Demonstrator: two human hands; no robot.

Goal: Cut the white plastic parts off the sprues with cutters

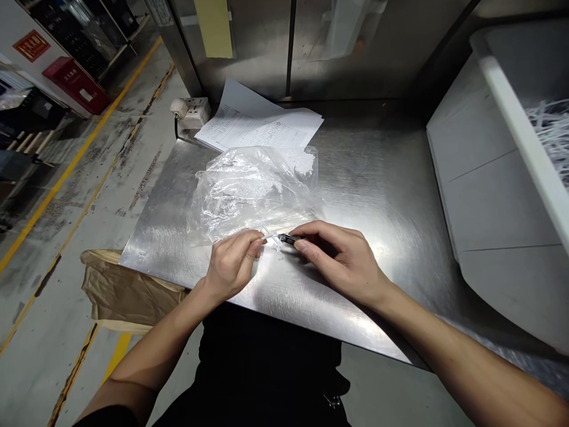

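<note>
Over the front of the metal table, my left hand pinches a small, thin white plastic piece with side branches. My right hand grips a small dark metal nail clipper between thumb and fingers. Its tip meets the white piece, or comes very close to it; I cannot tell whether the jaws are closed on it. Just beyond both hands lies a crumpled clear plastic bag with many small white pieces inside.
Printed sheets lie behind the bag, beside a white power socket. A large grey bin holding thin white pieces stands on the right of the table. A brown bag sits below the left edge.
</note>
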